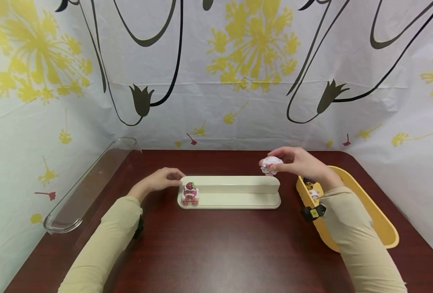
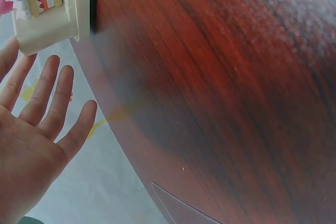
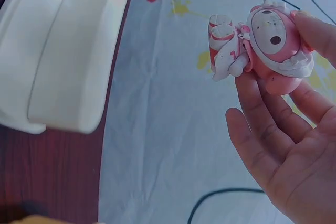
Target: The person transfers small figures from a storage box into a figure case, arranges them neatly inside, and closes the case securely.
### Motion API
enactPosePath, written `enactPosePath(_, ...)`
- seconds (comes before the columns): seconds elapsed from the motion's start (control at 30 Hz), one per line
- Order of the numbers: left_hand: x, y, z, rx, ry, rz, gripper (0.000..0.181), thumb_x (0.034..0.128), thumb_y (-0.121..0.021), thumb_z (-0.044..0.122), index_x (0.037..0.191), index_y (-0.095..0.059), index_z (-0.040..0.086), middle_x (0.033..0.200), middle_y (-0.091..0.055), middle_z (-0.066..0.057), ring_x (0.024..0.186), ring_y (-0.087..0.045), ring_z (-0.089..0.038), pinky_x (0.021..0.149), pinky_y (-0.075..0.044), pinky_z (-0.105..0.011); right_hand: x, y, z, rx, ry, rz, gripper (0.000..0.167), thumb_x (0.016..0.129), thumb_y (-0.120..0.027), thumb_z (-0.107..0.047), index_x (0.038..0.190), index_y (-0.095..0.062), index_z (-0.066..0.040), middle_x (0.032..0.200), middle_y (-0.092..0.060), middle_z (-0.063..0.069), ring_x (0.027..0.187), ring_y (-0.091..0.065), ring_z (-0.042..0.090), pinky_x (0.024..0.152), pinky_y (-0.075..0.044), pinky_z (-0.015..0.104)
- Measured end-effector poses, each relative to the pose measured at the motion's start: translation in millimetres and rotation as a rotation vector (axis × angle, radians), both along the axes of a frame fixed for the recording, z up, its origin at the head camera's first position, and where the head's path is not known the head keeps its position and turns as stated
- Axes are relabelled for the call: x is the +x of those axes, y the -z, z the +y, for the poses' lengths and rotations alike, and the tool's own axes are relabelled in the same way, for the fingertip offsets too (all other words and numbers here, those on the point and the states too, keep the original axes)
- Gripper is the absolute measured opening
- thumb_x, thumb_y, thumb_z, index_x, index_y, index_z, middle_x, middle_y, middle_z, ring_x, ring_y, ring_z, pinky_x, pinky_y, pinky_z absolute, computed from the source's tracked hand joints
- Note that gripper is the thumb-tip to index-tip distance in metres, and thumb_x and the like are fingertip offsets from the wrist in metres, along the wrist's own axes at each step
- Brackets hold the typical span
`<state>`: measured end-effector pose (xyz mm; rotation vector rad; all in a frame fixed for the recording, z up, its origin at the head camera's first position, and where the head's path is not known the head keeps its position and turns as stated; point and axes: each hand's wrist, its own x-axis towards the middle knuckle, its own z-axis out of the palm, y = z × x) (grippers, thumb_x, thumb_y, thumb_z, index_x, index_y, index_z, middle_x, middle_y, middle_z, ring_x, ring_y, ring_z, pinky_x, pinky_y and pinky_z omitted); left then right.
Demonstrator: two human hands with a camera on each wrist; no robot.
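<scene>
A cream two-step display stand (image 1: 234, 200) lies lengthwise on the dark wooden table. At its left end sits a pink-and-white figurine (image 1: 190, 196) with a strawberry on top. My left hand (image 1: 160, 179) touches that same end with its fingertips; in the left wrist view its fingers are mostly straight. Above the stand's right end, my right hand (image 1: 293, 162) pinches a second figurine (image 3: 270, 48) between thumb and fingers. This one is pink with a white ruffled hood and hangs clear of the stand, lying sideways in the right wrist view.
To the right stands a yellow bin (image 1: 382, 228), partly behind my right forearm, with small figurines (image 1: 313, 192) inside. A long transparent cover (image 1: 88, 189) lies along the left edge of the table. A patterned white cloth (image 1: 187, 122) hangs behind the table.
</scene>
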<state>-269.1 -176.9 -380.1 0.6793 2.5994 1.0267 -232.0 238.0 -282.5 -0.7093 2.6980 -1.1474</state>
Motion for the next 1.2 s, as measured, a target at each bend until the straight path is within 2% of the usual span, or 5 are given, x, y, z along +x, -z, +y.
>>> enactPosePath(0.47, -0.3, 0.7, -1.2, 0.012, 0.014, 0.008, 0.025, 0.0857, -0.059, 0.02, 0.108, -0.06, 0.008, 0.1, -0.058, -0.004, 0.096, -0.051, -0.021, 0.084, -0.038, -0.041, -3.3, 36.1, -33.7, -0.082, -0.113, 0.0, 0.037, 0.076, -0.071, -0.023, 0.108, -0.06, -0.008, 0.093, -0.062, 0.003, 0.081, -0.057, 0.017, 0.071, -0.044, 0.03)
enactPosePath(0.6, 0.7, 0.0, -0.8, 0.014, 0.008, 0.003, 0.025, 0.0855, -0.059, 0.02, 0.108, -0.06, 0.009, 0.1, -0.058, -0.003, 0.096, -0.051, -0.02, 0.084, -0.038, -0.04, -2.5, 42.9, -43.3, -0.102, -0.134, -0.018, 0.035, 0.077, -0.07, -0.021, 0.108, -0.06, -0.007, 0.094, -0.061, 0.003, 0.08, -0.057, 0.017, 0.071, -0.044, 0.032)
enactPosePath(0.77, 2.0, -1.1, -0.6, 0.012, 0.011, 0.003, 0.025, 0.0858, -0.059, 0.02, 0.108, -0.06, 0.009, 0.101, -0.058, -0.004, 0.096, -0.051, -0.021, 0.084, -0.038, -0.041, -0.5, 49.0, -55.5, -0.105, -0.162, 0.004, 0.033, 0.077, -0.07, -0.02, 0.106, -0.06, -0.008, 0.094, -0.061, 0.001, 0.08, -0.057, 0.016, 0.071, -0.044, 0.037)
enactPosePath(0.93, 2.4, -1.6, -0.7, 0.011, 0.024, 0.011, 0.026, 0.0862, -0.058, 0.02, 0.109, -0.059, 0.007, 0.101, -0.058, -0.005, 0.096, -0.051, -0.022, 0.084, -0.038, -0.041, -0.6, 55.5, -65.3, -0.1, -0.171, 0.021, 0.032, 0.076, -0.07, -0.021, 0.105, -0.061, -0.01, 0.094, -0.061, -0.002, 0.081, -0.055, 0.016, 0.072, -0.044, 0.037)
enactPosePath(1.2, 1.0, -0.1, -0.4, 0.0, 0.014, 0.013, 0.024, 0.0859, -0.059, 0.02, 0.108, -0.06, 0.009, 0.1, -0.058, -0.003, 0.096, -0.051, -0.02, 0.084, -0.038, -0.04, 1.8, 67.8, -82.2, -0.146, -0.153, -0.005, 0.033, 0.075, -0.071, -0.016, 0.105, -0.061, -0.006, 0.093, -0.061, 0.003, 0.08, -0.055, 0.019, 0.07, -0.044, 0.036)
